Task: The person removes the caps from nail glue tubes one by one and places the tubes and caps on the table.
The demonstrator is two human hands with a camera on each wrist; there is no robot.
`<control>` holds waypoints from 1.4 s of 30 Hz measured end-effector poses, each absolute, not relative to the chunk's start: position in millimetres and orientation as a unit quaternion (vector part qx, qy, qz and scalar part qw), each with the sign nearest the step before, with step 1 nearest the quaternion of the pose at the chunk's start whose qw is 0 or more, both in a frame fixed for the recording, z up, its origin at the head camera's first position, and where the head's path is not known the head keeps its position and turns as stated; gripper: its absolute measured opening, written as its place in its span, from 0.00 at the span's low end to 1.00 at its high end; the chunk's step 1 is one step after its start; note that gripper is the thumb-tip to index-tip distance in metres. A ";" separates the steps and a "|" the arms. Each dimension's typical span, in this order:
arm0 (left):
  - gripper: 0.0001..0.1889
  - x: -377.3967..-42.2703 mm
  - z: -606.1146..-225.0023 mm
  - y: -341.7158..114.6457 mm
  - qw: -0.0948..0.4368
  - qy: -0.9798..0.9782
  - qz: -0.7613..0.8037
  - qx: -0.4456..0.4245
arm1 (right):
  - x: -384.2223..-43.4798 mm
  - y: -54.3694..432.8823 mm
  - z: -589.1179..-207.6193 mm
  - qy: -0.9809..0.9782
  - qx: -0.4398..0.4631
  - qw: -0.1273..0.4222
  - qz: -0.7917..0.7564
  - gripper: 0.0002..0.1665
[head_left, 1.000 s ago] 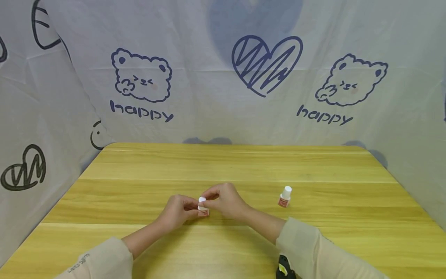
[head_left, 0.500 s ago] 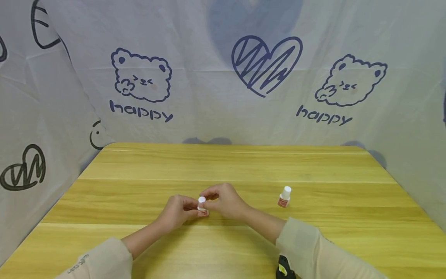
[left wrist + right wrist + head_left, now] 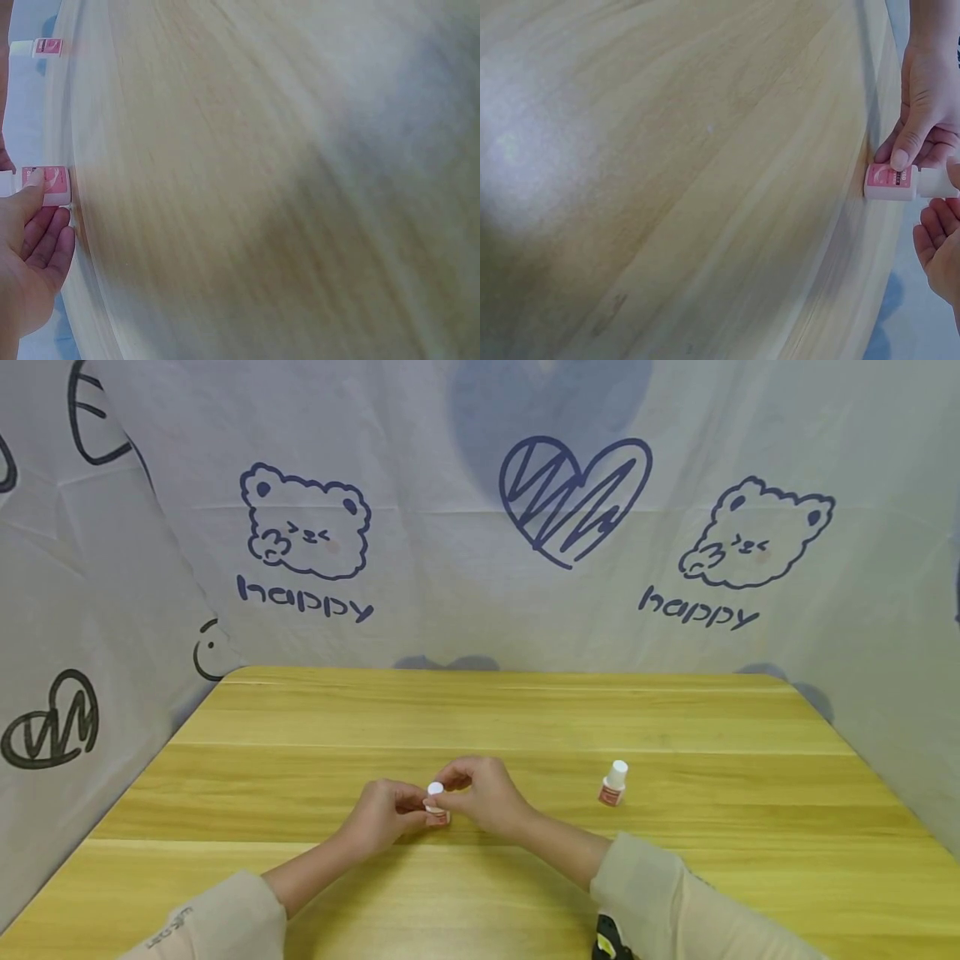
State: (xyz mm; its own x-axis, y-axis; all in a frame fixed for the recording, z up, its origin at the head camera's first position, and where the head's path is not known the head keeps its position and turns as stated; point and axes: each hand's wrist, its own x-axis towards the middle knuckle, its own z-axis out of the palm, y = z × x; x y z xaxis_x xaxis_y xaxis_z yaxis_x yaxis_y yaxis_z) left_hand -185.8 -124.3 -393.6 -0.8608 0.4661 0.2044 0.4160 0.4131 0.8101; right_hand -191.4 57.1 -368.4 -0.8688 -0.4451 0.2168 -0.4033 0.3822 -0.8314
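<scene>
Right hand (image 3: 483,795) nudged slightly, fingers round the white cap (image 3: 435,788); left hand (image 3: 377,817) is pinching the labelled bottle (image 3: 438,817). Second bottle (image 3: 612,786) just stands off right.

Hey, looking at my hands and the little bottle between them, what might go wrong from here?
Two things, perhaps. Your left hand pinches the small bottle while your right hand grips the white cap, so uneven force between them might make the bottle slip or tip. Also, the second bottle stands unheld off to the right, so a wide swing of your right hand could knock it over.
</scene>
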 end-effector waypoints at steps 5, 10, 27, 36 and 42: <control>0.09 -185.9 -394.4 -123.9 0.027 0.843 0.471 0.258 | -191.1 57.2 -367.5 0.834 -0.257 0.019 -0.488 0.06; 0.09 -186.3 -395.2 -123.5 0.025 0.849 0.463 0.252 | -191.0 57.3 -365.8 0.832 -0.268 0.020 -0.486 0.05; 0.08 -187.5 -394.1 -122.9 0.018 0.855 0.451 0.256 | -191.3 59.0 -360.9 0.835 -0.307 0.027 -0.456 0.07; 0.08 -187.2 -393.2 -124.1 0.021 0.859 0.448 0.246 | -190.1 56.7 -363.9 0.841 -0.270 0.000 -0.468 0.09; 0.06 -186.4 -392.0 -124.0 0.039 0.851 0.464 0.242 | -189.0 55.3 -364.3 0.848 -0.245 -0.015 -0.470 0.07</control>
